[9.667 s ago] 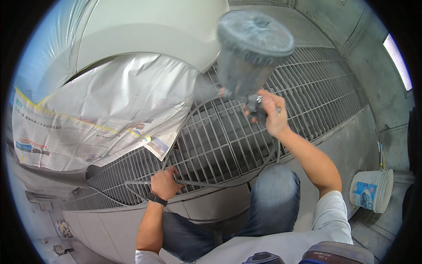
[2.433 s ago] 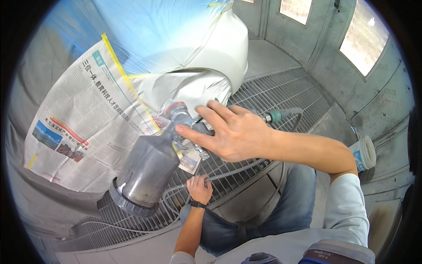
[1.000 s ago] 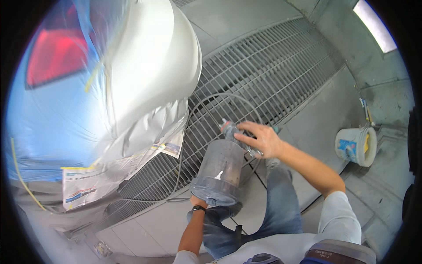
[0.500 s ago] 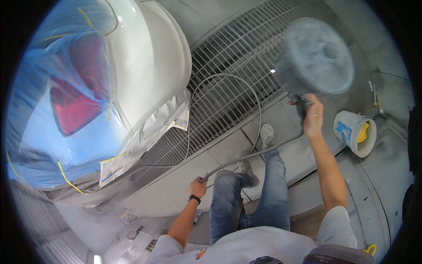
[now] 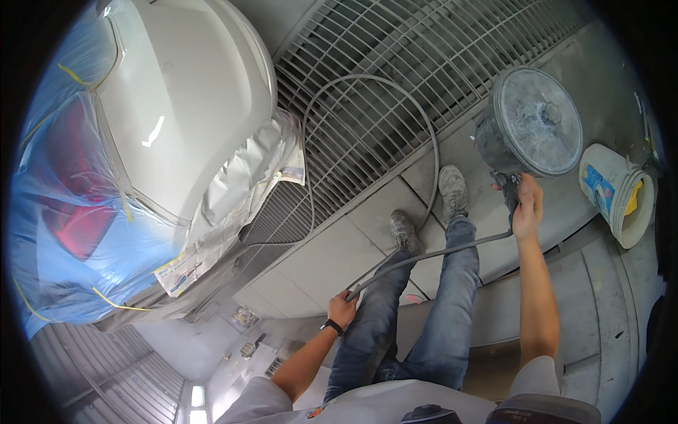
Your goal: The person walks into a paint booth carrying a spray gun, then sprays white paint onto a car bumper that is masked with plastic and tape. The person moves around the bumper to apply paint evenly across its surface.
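My right hand (image 5: 527, 210) is wrapped around the handle of a spray gun (image 5: 507, 189), out to the right over the floor. On top of the gun sits a large dark paint cup (image 5: 491, 138) with a round, paint-smeared lid (image 5: 538, 116). A grey air hose (image 5: 441, 252) runs from the gun's handle across my legs to my left hand (image 5: 342, 309), whose fingers are closed on it. From there the hose loops over the floor grating. To the left is a white car body panel (image 5: 191, 92), apart from both hands. The gun's nozzle is hard to make out.
Blue masking film (image 5: 106, 212) covers the car beside the panel, with masking paper (image 5: 240, 184) along the lower edge. A metal floor grating (image 5: 374, 134) borders pale tiles (image 5: 311, 258). On the right a white bucket (image 5: 600, 187) holds something yellow (image 5: 631, 198).
My view has shifted, and the car now sits further left. My feet have changed position. The spray gun's cup is sharper and its lid is tilted differently; both hands keep their holds.
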A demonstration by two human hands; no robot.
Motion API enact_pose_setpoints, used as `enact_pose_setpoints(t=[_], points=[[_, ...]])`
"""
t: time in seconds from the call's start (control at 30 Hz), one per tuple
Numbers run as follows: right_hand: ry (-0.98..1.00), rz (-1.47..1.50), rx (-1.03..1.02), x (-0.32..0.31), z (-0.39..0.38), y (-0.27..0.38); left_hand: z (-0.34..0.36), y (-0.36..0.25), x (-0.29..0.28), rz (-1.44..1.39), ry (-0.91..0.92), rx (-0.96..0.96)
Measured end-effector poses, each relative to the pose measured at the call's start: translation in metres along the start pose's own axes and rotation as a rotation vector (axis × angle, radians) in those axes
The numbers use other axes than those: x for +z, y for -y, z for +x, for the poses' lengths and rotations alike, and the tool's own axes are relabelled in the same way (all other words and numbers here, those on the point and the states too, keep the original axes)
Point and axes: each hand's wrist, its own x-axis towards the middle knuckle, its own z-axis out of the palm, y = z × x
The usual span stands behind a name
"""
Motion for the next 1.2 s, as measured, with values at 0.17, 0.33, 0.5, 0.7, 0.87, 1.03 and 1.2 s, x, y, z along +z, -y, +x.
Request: enact_pose_setpoints(t=[0.17,0.33,0.5,0.7,0.87,1.03,1.2], points=[[-0.128,-0.116,0.091,0.000,0.002,-0.002,0.016,0.012,0.020,-0.072,-0.053,0.225],[-0.068,-0.047,0.062,0.024,0.007,0.053,-0.007,0.008,0.006,-0.122,0.046,0.132],[0.136,-0.129,-0.018,0.050,0.042,0.146,-0.010,-0.025,0.006,-0.091,-0.023,0.246],[0.421,-0.250,-0.075,0.085,0.114,0.223,0.001,-0.103,0.009,-0.401,-0.021,0.271],[0.642,-0.344,0.083,0.158,0.214,0.279,0.011,-0.162,0.024,-0.473,-0.122,0.167],[0.850,-0.245,0.170,0.247,0.283,0.288,0.022,-0.182,0.061,-0.703,-0.208,-0.002],[0.986,-0.359,0.207,0.309,0.334,0.286,-0.015,-0.254,0.079,-0.775,-0.184,-0.181]])
